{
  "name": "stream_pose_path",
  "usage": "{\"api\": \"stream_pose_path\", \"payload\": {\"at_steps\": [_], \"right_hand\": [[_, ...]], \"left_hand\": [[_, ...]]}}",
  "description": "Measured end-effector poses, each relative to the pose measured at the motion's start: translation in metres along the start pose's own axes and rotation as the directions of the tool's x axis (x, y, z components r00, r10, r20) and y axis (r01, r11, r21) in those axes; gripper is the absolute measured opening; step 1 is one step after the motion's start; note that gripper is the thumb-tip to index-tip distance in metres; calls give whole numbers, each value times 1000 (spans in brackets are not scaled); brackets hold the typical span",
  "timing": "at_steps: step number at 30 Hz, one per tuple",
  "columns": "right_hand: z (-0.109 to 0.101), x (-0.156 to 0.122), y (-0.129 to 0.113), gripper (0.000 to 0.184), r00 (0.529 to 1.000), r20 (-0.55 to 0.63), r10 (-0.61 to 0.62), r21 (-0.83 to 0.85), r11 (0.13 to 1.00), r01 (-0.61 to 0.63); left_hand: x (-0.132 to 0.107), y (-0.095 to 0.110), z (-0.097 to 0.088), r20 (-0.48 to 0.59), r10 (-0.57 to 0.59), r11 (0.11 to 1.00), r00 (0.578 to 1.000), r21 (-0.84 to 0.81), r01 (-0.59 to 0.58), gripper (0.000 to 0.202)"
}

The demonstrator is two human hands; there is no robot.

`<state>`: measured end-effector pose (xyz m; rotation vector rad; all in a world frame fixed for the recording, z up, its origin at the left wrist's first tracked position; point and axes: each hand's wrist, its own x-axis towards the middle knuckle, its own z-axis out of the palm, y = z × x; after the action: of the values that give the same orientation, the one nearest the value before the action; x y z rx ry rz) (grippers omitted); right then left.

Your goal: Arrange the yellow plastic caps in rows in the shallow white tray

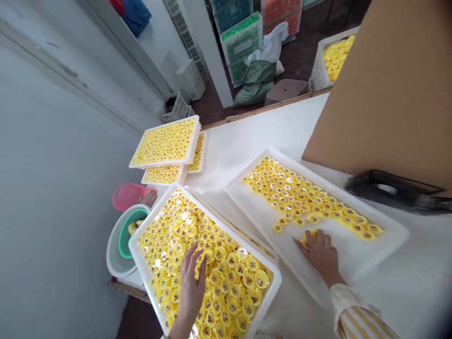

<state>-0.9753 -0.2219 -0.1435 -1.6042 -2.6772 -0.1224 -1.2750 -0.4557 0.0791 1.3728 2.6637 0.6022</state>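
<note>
Hands [191, 294] [319, 256], two, on yellow caps [231, 260]

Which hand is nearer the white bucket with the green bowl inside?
Left. The left hand is among the yellow caps in the full white tray, across its rim from the white bucket; the right hand is farther, on the second white tray.

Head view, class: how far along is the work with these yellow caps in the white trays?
Done, it seems: the stacked white trays at the back hold yellow caps edge to edge. In hand: the left hand is among caps in the full front tray; the right hand is on caps in the right tray. Left: that tray's bare near end.
</note>
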Motion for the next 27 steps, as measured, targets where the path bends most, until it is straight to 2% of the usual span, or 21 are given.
{"api": "stream_pose_path", "payload": {"at_steps": [2, 5, 9, 12, 17, 22, 27], "right_hand": [[4, 5, -1, 50, 998, -49, -27, -2, 1000, 27], [11, 8, -2, 44, 987, -154, -45, -13, 999, 44], [16, 3, -1, 46, 968, -250, 26, -53, 998, -40], [17, -2, -1, 49, 965, -252, 65, -64, 994, -84], [21, 0, 1, 41, 971, -237, 9, -68, 997, -26], [21, 2, 0, 39, 968, -251, -17, -57, 998, 3], [-2, 1, -8, 35, 976, -198, -86, -63, 995, 75]], "left_hand": [[12, 7, 9, 38, 29, 998, 999, -51, -27, 38], [25, 20, 22, 123, 89, 995, 988, -43, -85, 41], [24, 25, 25, 189, 161, 985, 969, 35, -170, 19], [18, 17, 17, 225, 228, 966, 947, 69, -249, 14], [12, 0, 2, 279, 243, 963, 929, 47, -266, 16], [2, -7, 4, 248, 230, 970, 941, 20, -243, 24], [-3, -12, 10, 228, 217, 973, 949, 23, -228, 29]]}}
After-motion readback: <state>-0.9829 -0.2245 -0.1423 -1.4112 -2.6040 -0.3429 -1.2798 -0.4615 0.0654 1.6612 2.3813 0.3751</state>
